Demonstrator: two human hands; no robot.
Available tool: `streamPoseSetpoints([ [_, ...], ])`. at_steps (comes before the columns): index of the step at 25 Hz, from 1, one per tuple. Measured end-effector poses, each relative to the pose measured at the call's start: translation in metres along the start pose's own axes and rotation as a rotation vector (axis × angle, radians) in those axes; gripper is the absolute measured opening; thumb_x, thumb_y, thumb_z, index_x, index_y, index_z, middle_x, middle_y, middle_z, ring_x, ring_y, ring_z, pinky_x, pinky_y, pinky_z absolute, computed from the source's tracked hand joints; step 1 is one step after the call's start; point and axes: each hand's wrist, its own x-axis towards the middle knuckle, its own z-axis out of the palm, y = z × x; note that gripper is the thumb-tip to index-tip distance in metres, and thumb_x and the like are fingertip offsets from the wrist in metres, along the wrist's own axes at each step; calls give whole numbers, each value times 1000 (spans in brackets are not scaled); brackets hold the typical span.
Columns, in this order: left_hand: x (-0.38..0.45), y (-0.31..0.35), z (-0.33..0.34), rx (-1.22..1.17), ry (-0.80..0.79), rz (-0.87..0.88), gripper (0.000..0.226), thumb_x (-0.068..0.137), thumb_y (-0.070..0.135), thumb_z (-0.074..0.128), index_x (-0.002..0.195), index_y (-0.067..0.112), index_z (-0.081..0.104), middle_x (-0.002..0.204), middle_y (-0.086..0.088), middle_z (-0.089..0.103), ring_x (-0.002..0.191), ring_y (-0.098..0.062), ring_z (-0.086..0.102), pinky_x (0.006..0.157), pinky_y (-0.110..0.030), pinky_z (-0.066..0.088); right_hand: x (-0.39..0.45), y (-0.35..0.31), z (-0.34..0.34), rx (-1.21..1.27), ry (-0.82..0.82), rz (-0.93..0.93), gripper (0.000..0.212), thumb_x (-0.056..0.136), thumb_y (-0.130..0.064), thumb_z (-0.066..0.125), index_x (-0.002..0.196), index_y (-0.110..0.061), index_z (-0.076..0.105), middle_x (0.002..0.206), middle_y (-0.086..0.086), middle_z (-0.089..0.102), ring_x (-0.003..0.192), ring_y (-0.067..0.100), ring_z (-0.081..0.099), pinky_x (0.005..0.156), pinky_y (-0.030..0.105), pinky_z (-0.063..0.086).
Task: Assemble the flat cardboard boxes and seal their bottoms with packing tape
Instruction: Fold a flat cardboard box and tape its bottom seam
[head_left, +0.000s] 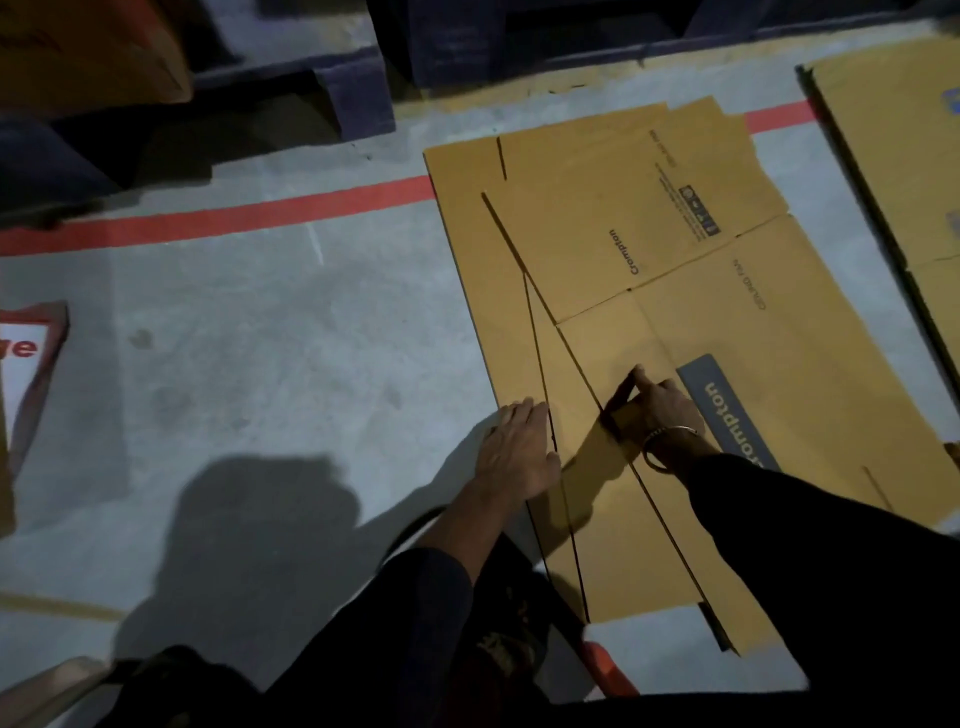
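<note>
While flat on the floor, the cardboard box (675, 291) lies under each hand.

Flattened brown cardboard boxes (649, 291) (printed "Crompton") overlapping on floor.

The flattened box (623, 291) under the left hand (517, 449) fingers is matt brown corrugated cardboard, smooth-faced with sharp creases and dark slit edges. Just beyond the right hand (660, 402) fingertips, a grey printed band (727, 410) looks flat and unglossy. On that wrist sits a thin bangle (667, 441) with a metallic sheen. Both sleeves (810, 530) are dark, dull cloth. Left of the left hand's fingers, the floor (249, 364) is grey concrete, mottled and faintly shiny, crossed by a flat red stripe (218, 215).
</note>
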Motion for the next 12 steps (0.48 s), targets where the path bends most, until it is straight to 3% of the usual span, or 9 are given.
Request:
streamPoseSetpoints([
  [2, 4, 0, 1, 5, 0, -18, 78, 98, 31, 61, 163, 14, 20, 171, -8, 18, 157, -28, 15, 124, -47, 28, 1, 0, -1, -37, 16, -41, 90, 93, -36, 66, 163, -28, 10, 130, 24, 50, 110, 44, 58, 83, 46, 53],
  [4, 1, 1, 0, 8, -13, -10, 78, 98, 30, 61, 162, 13, 20, 170, -9, 20, 156, -28, 17, 123, -47, 29, -3, -9, 0, 36, 12, 10, 94, 93, -43, 62, 163, -20, 4, 145, 30, 43, 123, 49, 53, 95, 52, 52],
  [6, -7, 0, -2, 41, -35, -1, 78, 99, 30, 60, 163, 12, 19, 170, -10, 20, 157, -28, 17, 124, -47, 28, -13, -21, 5, 89, 85, 79, 77, 100, -35, 50, 160, -5, 13, 155, 32, 35, 134, 52, 46, 104, 56, 48],
  [7, -12, 1, -5, 48, -49, -2, 78, 100, 32, 59, 163, 13, 18, 171, -10, 20, 157, -29, 17, 125, -47, 27, -21, -26, 0, 99, 142, 87, 65, 103, -28, 46, 156, 0, 22, 153, 34, 40, 132, 51, 50, 103, 56, 49],
  [9, -20, 5, -13, 50, -42, -21, 74, 102, 35, 56, 163, 13, 20, 169, -9, 24, 156, -30, 21, 124, -48, 29, -37, -36, -19, 133, 235, 53, 44, 104, -21, 48, 140, 5, 43, 133, 30, 59, 117, 45, 61, 88, 47, 54],
  [12, -27, 20, -32, -85, -7, -73, 60, 102, 42, 52, 155, 18, 36, 155, -8, 45, 145, -32, 41, 114, -51, 41, -70, -66, -62, 209, 289, -28, 29, 94, -31, 69, 103, -4, 62, 103, 15, 70, 99, 36, 69, 70, 40, 52],
])
